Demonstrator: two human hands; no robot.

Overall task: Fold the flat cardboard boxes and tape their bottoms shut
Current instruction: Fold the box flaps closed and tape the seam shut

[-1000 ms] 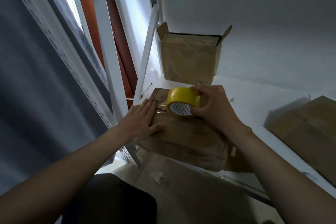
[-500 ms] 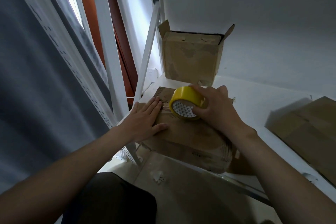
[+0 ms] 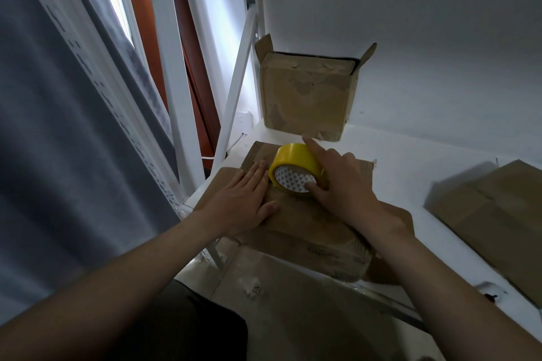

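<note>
A folded brown cardboard box (image 3: 305,223) lies bottom-up at the front left of a white shelf (image 3: 404,173). My left hand (image 3: 243,202) presses flat on its left flap, fingers straight. A yellow tape roll (image 3: 296,168) stands on edge on the box's far part. My right hand (image 3: 340,184) grips the roll, thumb at its patterned core and index finger stretched over the top. Whether a tape strip lies on the seam under the roll is too dim to tell.
An assembled box (image 3: 308,94) with open flaps stands at the back against the white wall. Flat cardboard blanks (image 3: 492,214) lie on the shelf at the right. A white shelf post (image 3: 234,91) and a grey curtain (image 3: 58,126) are to the left.
My right hand has carried the tape roll away from me along the box top. The left hand has kept pressing the same flap.
</note>
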